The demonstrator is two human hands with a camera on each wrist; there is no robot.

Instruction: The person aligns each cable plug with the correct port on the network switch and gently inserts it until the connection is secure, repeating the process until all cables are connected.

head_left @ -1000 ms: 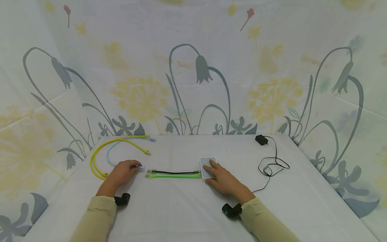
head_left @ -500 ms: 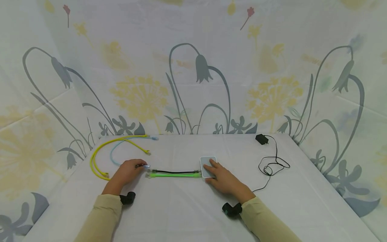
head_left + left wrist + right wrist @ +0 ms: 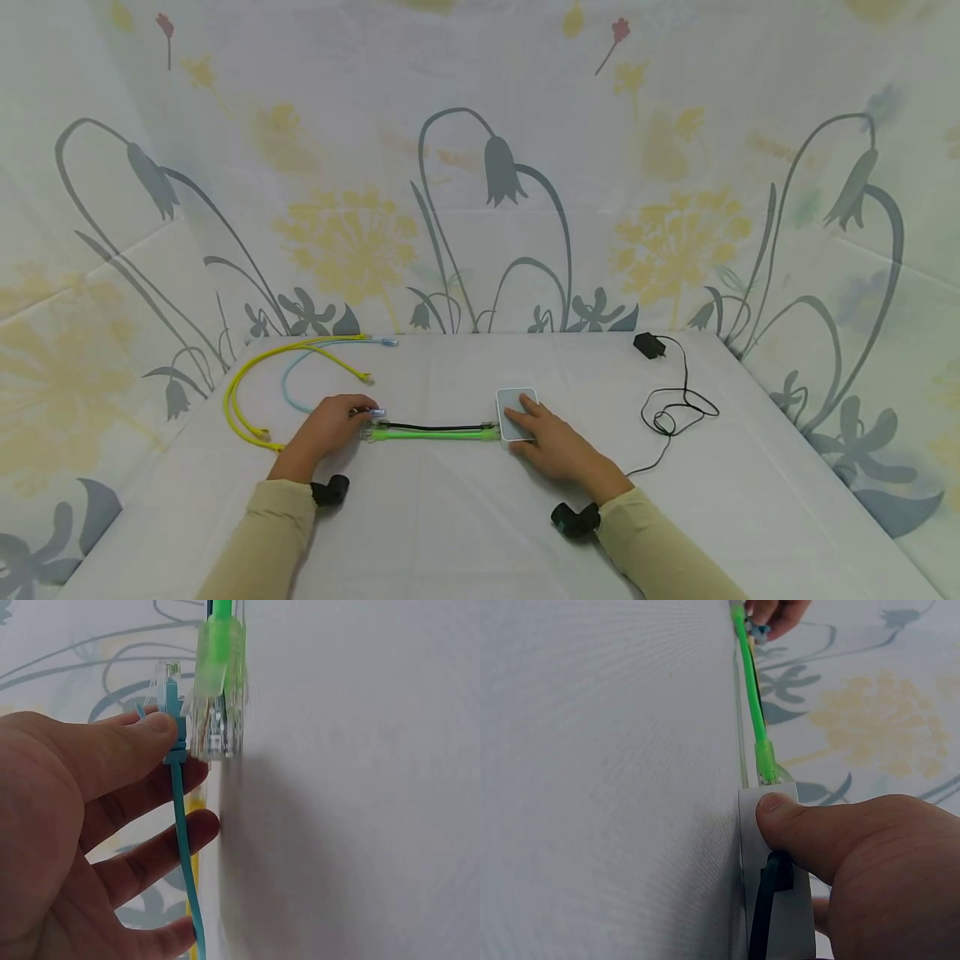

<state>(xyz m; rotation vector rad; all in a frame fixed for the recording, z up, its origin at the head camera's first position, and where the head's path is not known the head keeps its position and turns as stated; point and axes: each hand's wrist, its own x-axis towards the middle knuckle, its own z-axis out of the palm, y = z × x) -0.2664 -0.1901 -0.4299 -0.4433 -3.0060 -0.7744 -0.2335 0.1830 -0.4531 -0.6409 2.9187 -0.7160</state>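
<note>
As I watched remotely, the left hand pinched the blue plug just beside the free end of the green cable, while the right hand gripped the white box; I judged that a level plug and well-braced box would best avoid snagging.

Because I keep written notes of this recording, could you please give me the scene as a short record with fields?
Left hand: pinches the blue cable by its plug
Right hand: rests on the white box, thumb against its side
Green cable: reaches toward the white box; whether fully plugged in, unclear
Black cable: beside the green cable
Yellow cables: curved, at the left
Black adapter: back right, with looped lead
</note>
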